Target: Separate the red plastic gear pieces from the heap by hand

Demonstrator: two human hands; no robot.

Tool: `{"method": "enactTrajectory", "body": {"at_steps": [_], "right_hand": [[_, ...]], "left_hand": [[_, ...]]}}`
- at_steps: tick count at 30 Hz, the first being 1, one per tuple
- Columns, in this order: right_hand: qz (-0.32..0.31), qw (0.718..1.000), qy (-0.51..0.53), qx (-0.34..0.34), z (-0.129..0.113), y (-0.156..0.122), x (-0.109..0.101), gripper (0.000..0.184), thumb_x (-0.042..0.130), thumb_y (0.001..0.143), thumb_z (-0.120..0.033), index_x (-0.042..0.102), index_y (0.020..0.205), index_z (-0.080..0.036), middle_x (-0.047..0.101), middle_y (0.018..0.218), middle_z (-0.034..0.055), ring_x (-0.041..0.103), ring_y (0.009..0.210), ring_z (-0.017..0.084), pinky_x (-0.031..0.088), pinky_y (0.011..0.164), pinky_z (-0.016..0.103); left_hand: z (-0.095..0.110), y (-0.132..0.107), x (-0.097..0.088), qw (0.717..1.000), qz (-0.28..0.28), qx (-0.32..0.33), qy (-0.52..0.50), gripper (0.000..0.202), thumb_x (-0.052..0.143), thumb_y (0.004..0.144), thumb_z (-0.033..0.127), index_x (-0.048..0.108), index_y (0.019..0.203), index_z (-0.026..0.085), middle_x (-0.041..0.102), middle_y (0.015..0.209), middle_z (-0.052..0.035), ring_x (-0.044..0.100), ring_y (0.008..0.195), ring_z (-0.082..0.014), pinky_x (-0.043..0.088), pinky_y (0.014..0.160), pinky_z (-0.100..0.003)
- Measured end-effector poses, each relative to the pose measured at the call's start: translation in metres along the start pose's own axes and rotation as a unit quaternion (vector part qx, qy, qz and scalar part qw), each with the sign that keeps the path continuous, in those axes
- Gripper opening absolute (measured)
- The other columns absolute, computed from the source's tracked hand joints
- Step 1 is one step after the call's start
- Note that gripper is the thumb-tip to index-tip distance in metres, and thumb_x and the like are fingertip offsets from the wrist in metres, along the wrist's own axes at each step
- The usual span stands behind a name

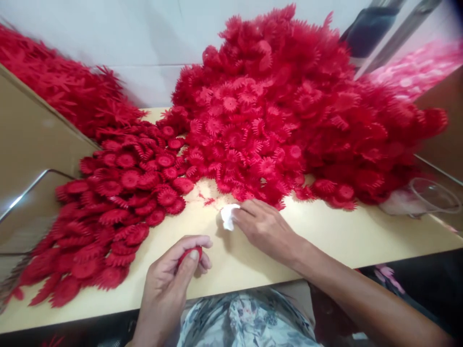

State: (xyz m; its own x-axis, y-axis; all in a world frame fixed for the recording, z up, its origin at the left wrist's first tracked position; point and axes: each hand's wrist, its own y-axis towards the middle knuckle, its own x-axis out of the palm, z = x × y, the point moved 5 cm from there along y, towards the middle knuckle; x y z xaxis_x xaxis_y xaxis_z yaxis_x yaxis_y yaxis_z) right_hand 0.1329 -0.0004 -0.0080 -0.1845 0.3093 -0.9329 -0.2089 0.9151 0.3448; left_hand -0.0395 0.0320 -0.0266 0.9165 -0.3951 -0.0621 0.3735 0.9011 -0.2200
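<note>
My left hand (172, 272) is curled near the table's front edge, with thumb and fingers pinched on a red plastic flower piece (188, 254). My right hand (265, 227) reaches forward over the pale wooden table (325, 236), its fingertips pressed on a small white scrap (228, 215) that lies just in front of the big heap. A tall heap of red plastic flower pieces (289, 111) fills the middle and right of the table. A flatter spread of red flower pieces (119, 202) lies to the left of my hands.
A brown cardboard panel (32, 140) stands at the left, with more red pieces (61, 91) behind it. Pink pieces (419, 67) lie at the far right. A clear plastic container (434, 195) sits at the right table edge. A white wall stands behind.
</note>
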Motion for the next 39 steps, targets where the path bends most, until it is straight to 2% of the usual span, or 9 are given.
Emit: {"method": "enactTrajectory", "body": {"at_steps": [4, 7, 12, 16, 20, 22, 26, 33, 39], "right_hand": [[-0.052, 0.997, 0.043, -0.028, -0.009, -0.034, -0.017, 0.019, 0.042, 0.087, -0.008, 0.06, 0.089, -0.013, 0.055, 0.078, 0.0062, 0.046, 0.069, 0.017, 0.039, 0.065, 0.031], [-0.09, 0.993, 0.056, -0.055, -0.017, -0.047, -0.015, 0.02, 0.04, 0.086, -0.006, 0.059, 0.09, -0.012, 0.054, 0.08, 0.0071, 0.046, 0.07, 0.017, 0.039, 0.065, 0.032], [-0.049, 0.996, -0.015, -0.077, -0.008, -0.001, 0.012, 0.02, 0.041, 0.087, -0.006, 0.06, 0.083, -0.013, 0.055, 0.077, 0.0061, 0.047, 0.068, 0.017, 0.039, 0.061, 0.03], [-0.047, 0.995, -0.02, -0.085, -0.003, 0.029, 0.016, 0.021, 0.042, 0.086, -0.006, 0.061, 0.081, -0.013, 0.058, 0.078, 0.0062, 0.05, 0.07, 0.017, 0.04, 0.064, 0.029], [-0.036, 0.994, 0.041, -0.093, -0.012, 0.002, -0.016, 0.019, 0.042, 0.088, -0.011, 0.061, 0.091, -0.012, 0.058, 0.079, 0.0066, 0.05, 0.071, 0.017, 0.041, 0.067, 0.03], [-0.079, 0.986, 0.08, -0.122, -0.022, -0.02, -0.026, 0.024, 0.036, 0.09, -0.01, 0.059, 0.096, -0.01, 0.058, 0.081, 0.0074, 0.05, 0.072, 0.016, 0.041, 0.069, 0.03], [-0.101, 0.979, 0.09, -0.153, -0.035, -0.036, -0.019, 0.032, 0.028, 0.092, -0.009, 0.059, 0.095, -0.009, 0.058, 0.081, 0.0086, 0.049, 0.072, 0.018, 0.04, 0.069, 0.032], [0.015, 0.985, -0.039, -0.166, -0.033, 0.049, 0.031, 0.019, 0.046, 0.086, -0.008, 0.061, 0.075, -0.012, 0.056, 0.072, 0.0054, 0.043, 0.067, 0.018, 0.03, 0.061, 0.03], [0.087, 0.982, -0.133, -0.1, -0.008, 0.089, 0.029, 0.022, 0.05, 0.084, -0.01, 0.059, 0.064, -0.015, 0.053, 0.062, 0.0037, 0.038, 0.064, 0.017, 0.023, 0.061, 0.032]], "left_hand": [[0.0, -0.008, -0.022, 0.997, 0.06, 0.003, 0.039, 0.018, 0.054, 0.081, 0.032, 0.067, 0.087, 0.021, 0.062, 0.064, -0.0006, 0.055, 0.064, -0.015, 0.045, 0.059, -0.025], [0.001, -0.011, -0.029, 0.996, 0.061, 0.019, 0.06, 0.016, 0.054, 0.081, 0.031, 0.067, 0.088, 0.023, 0.062, 0.068, -0.0004, 0.056, 0.065, -0.0144, 0.047, 0.061, -0.023], [0.005, -0.01, -0.019, 0.997, 0.013, 0.039, 0.061, 0.017, 0.051, 0.084, 0.03, 0.066, 0.089, 0.022, 0.061, 0.072, -0.0003, 0.056, 0.065, -0.0123, 0.047, 0.06, -0.02], [0.006, -0.012, -0.023, 0.997, 0.033, 0.043, 0.062, 0.018, 0.05, 0.085, 0.03, 0.066, 0.089, 0.023, 0.061, 0.073, 0.0003, 0.056, 0.066, -0.0113, 0.046, 0.061, -0.019], [0.0, -0.016, -0.04, 0.995, 0.068, 0.027, 0.06, 0.016, 0.052, 0.084, 0.03, 0.065, 0.089, 0.023, 0.061, 0.072, 0.0008, 0.056, 0.067, -0.0115, 0.047, 0.063, -0.018], [-0.002, -0.017, -0.046, 0.995, 0.068, 0.035, 0.064, 0.016, 0.052, 0.084, 0.03, 0.065, 0.09, 0.023, 0.062, 0.072, 0.0006, 0.057, 0.067, -0.0119, 0.047, 0.064, -0.019], [-0.003, -0.014, -0.044, 0.995, 0.05, 0.048, 0.073, 0.018, 0.049, 0.085, 0.029, 0.065, 0.091, 0.023, 0.061, 0.074, 0.0001, 0.058, 0.067, -0.0119, 0.047, 0.063, -0.019], [0.005, -0.011, -0.035, 0.995, 0.04, 0.062, 0.06, 0.02, 0.049, 0.085, 0.03, 0.066, 0.089, 0.021, 0.061, 0.072, -0.001, 0.058, 0.065, -0.0123, 0.046, 0.061, -0.019], [0.0, -0.013, -0.042, 0.995, 0.053, 0.052, 0.063, 0.02, 0.05, 0.084, 0.031, 0.067, 0.087, 0.022, 0.062, 0.071, -0.0014, 0.058, 0.064, -0.0128, 0.047, 0.06, -0.019]]}}
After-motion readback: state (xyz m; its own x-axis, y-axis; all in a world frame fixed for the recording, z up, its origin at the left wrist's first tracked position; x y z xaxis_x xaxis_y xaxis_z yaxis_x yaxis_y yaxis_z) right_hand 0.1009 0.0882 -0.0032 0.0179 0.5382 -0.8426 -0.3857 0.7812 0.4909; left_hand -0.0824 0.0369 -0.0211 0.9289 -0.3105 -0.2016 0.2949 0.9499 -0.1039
